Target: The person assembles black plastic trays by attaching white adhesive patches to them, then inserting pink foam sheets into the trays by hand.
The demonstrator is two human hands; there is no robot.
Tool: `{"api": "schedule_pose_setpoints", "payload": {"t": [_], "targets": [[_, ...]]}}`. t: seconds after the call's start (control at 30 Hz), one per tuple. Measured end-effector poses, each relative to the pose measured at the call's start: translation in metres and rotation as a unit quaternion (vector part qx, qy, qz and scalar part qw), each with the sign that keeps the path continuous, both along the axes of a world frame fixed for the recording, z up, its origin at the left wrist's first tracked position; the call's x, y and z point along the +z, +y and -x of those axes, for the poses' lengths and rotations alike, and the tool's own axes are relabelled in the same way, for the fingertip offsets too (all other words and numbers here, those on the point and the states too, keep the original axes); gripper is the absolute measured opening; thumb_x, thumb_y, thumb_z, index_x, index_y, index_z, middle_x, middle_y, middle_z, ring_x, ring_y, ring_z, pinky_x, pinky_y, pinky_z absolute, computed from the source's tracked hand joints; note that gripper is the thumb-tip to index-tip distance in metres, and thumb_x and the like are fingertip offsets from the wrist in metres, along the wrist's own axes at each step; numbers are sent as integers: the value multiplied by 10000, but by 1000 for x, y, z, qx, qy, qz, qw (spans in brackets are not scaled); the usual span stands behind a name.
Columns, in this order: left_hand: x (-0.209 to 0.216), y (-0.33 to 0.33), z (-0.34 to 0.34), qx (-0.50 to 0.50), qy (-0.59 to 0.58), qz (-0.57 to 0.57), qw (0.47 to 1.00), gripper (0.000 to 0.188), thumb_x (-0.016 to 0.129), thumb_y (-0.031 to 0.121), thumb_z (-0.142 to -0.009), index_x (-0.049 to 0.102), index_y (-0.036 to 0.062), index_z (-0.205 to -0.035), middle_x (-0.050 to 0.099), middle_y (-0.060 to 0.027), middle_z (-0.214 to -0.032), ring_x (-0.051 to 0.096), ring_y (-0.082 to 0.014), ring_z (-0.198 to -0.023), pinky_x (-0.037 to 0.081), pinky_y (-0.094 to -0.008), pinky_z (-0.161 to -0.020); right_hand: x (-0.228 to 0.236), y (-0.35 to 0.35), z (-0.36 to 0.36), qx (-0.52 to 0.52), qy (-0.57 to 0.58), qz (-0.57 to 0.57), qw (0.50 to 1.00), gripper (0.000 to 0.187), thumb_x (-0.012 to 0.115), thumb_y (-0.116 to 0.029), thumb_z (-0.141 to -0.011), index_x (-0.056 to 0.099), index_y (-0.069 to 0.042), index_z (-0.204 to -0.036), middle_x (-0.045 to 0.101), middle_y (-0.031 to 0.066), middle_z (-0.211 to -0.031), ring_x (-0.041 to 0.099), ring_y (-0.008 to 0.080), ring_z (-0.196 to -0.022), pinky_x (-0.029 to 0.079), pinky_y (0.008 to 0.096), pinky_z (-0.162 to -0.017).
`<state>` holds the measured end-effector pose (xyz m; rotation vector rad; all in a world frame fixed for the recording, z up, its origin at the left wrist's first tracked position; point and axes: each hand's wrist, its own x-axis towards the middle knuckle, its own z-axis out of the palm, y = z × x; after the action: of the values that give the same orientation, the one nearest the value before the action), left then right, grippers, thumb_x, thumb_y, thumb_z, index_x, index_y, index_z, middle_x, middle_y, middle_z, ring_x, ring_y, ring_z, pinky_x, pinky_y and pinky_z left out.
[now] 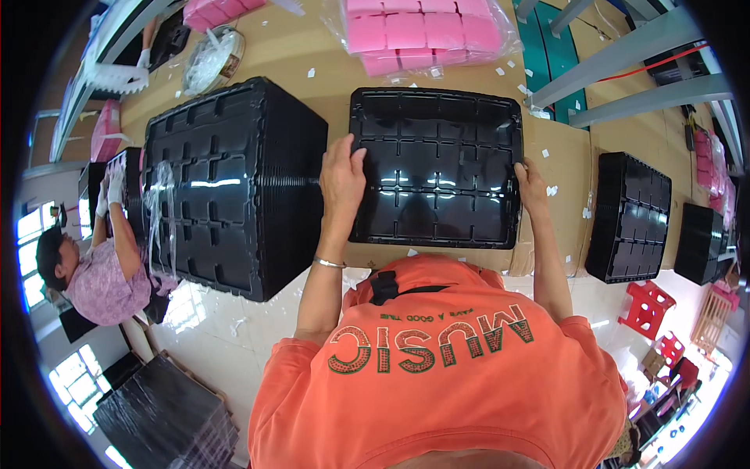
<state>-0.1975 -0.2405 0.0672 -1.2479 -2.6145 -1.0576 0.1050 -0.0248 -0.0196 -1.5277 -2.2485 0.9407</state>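
A black plastic tray (437,191) with molded compartments lies on the cardboard-covered table in front of me. My left hand (341,178) is at its left edge, thumb on the rim and fingers along the side. At the right edge, my right hand (532,187) grips the rim, with part of its fingers hidden. Close by on the left rises a tall stack of black trays (207,187), its layered edges facing my left hand. Whether more trays lie beneath the one I hold cannot be seen.
Pink foam blocks (426,31) in clear plastic lie beyond the tray. A smaller stack of black trays (631,219) stands at right, near grey metal bars (625,59). A round tub (215,59) sits far left. A gloved co-worker (101,273) works at left. White scraps dot the cardboard (558,219).
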Motion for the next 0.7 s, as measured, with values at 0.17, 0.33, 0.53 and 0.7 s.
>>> {"api": "schedule_pose_setpoints", "payload": {"t": [0.17,0.33,0.53,0.7], "targets": [[-18,54,41,12,2,-94,996,243,563,130,-881,577,-16,-1074,611,-204,-995,595,-356,-908,476,-383,-784,39,13,46,-26,9,-201,979,329,564,-217,-884,545,-22,-1147,595,216,-940,582,381,-893,468,437,-773],[-47,143,87,18,-215,-180,960,275,481,128,-934,550,-36,-1144,607,-165,-1122,566,-242,-1077,428,-335,-937,72,77,114,68,39,-378,922,389,548,-31,-735,547,-61,-1123,598,142,-1012,601,297,-886,515,390,-695],[-107,170,200,65,-112,36,991,682,647,382,-826,423,-62,-1294,547,-243,-1216,545,-319,-1119,419,-387,-943,98,66,194,82,212,-281,932,257,621,-94,-753,581,-23,-997,565,151,-923,588,330,-873,503,401,-735],[-101,187,201,57,-191,53,978,653,699,321,-792,460,-79,-1251,631,-182,-976,608,-240,-803,485,-340,-733,83,39,147,50,222,-254,940,199,608,-88,-801,580,-51,-994,545,127,-884,589,322,-807,508,391,-674]]}}
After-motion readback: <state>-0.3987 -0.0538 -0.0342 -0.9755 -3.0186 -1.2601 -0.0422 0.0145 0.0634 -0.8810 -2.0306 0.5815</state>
